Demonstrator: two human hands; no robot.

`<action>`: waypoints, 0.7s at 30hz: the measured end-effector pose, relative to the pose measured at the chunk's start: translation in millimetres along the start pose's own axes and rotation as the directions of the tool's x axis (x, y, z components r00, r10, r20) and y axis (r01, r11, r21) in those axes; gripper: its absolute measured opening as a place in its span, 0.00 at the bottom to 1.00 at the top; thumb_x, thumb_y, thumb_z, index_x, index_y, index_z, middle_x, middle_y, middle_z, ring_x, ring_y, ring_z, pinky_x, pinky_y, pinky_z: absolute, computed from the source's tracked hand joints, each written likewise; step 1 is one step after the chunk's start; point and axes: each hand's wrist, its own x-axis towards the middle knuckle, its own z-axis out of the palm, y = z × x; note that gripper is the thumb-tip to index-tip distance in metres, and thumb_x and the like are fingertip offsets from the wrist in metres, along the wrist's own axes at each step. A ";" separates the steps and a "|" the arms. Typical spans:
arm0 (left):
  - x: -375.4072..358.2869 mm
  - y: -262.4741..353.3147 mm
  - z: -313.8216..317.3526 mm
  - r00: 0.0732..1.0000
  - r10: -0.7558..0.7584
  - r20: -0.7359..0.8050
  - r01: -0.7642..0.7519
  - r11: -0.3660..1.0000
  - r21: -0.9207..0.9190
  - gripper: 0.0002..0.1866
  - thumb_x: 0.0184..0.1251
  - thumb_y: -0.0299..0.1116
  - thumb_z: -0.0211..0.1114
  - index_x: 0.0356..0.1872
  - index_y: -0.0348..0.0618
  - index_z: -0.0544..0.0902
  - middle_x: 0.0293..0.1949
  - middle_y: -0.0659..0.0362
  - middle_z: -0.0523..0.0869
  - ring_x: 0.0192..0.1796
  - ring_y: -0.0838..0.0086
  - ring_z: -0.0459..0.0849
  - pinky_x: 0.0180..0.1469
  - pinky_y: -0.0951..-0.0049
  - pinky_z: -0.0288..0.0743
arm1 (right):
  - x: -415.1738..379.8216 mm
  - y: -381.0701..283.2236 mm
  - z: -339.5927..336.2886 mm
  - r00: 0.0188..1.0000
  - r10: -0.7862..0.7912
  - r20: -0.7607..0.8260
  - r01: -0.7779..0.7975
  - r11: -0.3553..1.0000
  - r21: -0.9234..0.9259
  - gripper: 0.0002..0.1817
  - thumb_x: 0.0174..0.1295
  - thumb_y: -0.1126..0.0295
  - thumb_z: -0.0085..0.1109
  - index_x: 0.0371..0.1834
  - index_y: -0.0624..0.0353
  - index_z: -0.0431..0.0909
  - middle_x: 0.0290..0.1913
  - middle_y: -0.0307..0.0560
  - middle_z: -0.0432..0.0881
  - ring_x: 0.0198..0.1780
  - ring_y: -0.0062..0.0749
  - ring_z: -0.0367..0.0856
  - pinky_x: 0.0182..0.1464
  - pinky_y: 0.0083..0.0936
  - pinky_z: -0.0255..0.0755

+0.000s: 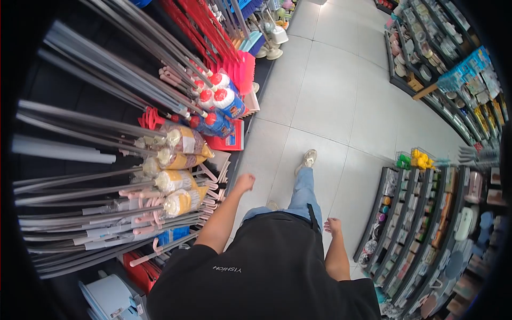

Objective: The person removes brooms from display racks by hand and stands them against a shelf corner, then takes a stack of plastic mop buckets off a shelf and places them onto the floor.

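My left hand [245, 183] hangs low beside my body, its fingers curled, over the grey tiled floor [272, 138] near the shelf edge. Nearest to it are wrapped mops with yellow and white heads [178, 181] on long metal poles. On the other side, my right hand [333, 225] hangs near my hip with its fingers bent. No object shows in either hand. My black shirt and blue jeans fill the lower middle, with one light shoe [310, 156] stepping forward.
Blue bottles with red caps [226, 101] and pink-red dustpans [246, 72] line the left shelf. Shelves of small goods [416, 224] stand at the right, with yellow items [422, 159] on top. Another stocked rack [426, 45] is at the upper right.
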 end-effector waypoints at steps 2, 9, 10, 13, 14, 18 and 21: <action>4.8 -45.7 24.2 0.995 -0.095 0.027 0.092 0.992 0.087 0.12 0.60 0.39 0.57 0.31 0.44 0.85 0.22 0.52 0.85 0.28 0.62 0.87 0.39 0.60 0.79 | 27.2 -26.0 -4.9 0.999 0.034 0.006 -0.034 0.999 0.017 0.15 0.61 0.64 0.54 0.45 0.64 0.76 0.31 0.51 0.82 0.27 0.37 0.82 0.27 0.34 0.76; -43.8 -43.0 26.6 0.877 -0.383 0.291 0.216 0.855 0.472 0.11 0.44 0.31 0.68 0.33 0.41 0.87 0.35 0.50 0.87 0.40 0.57 0.86 0.42 0.58 0.78 | 121.8 -210.6 -28.6 0.995 0.073 0.067 -0.062 0.986 -0.154 0.13 0.61 0.63 0.55 0.42 0.62 0.75 0.30 0.49 0.81 0.27 0.38 0.80 0.30 0.38 0.77; -39.7 -29.1 30.9 0.878 -0.400 0.262 0.289 0.880 0.377 0.12 0.45 0.32 0.68 0.33 0.40 0.86 0.35 0.49 0.86 0.41 0.57 0.85 0.42 0.58 0.78 | 139.5 -248.5 -32.2 0.997 0.024 0.076 -0.010 0.983 -0.182 0.13 0.61 0.63 0.55 0.41 0.62 0.76 0.29 0.49 0.81 0.27 0.37 0.80 0.30 0.37 0.77; -14.1 10.2 50.4 0.881 -0.416 0.225 0.381 0.906 0.182 0.13 0.47 0.34 0.66 0.35 0.38 0.85 0.37 0.47 0.86 0.43 0.55 0.85 0.44 0.56 0.78 | 191.5 -358.4 -40.1 0.991 -0.076 0.110 0.104 0.954 -0.281 0.13 0.61 0.63 0.55 0.40 0.62 0.76 0.29 0.49 0.82 0.26 0.36 0.81 0.28 0.35 0.78; -3.2 20.9 55.5 0.880 -0.422 0.219 0.401 0.906 0.134 0.14 0.48 0.34 0.66 0.35 0.37 0.85 0.37 0.46 0.86 0.43 0.54 0.85 0.44 0.56 0.77 | 194.0 -398.7 -38.9 0.989 -0.110 0.102 0.138 0.935 -0.328 0.13 0.61 0.64 0.54 0.40 0.63 0.76 0.30 0.50 0.82 0.27 0.36 0.82 0.28 0.35 0.78; 47.2 66.8 52.0 0.880 -0.425 0.210 0.432 0.902 0.014 0.16 0.51 0.37 0.64 0.37 0.34 0.84 0.40 0.43 0.85 0.46 0.52 0.84 0.46 0.55 0.77 | 215.5 -556.3 -17.0 0.952 -0.270 0.145 0.306 0.867 -0.394 0.15 0.62 0.63 0.53 0.43 0.64 0.77 0.33 0.50 0.83 0.29 0.35 0.83 0.29 0.34 0.79; 92.4 84.2 38.1 0.875 -0.453 0.167 0.465 0.885 -0.034 0.19 0.53 0.39 0.63 0.39 0.32 0.83 0.41 0.40 0.84 0.47 0.50 0.83 0.48 0.54 0.76 | 220.3 -641.6 16.4 0.907 -0.376 0.191 0.422 0.828 -0.370 0.15 0.62 0.63 0.53 0.45 0.63 0.77 0.33 0.50 0.83 0.30 0.34 0.83 0.30 0.32 0.79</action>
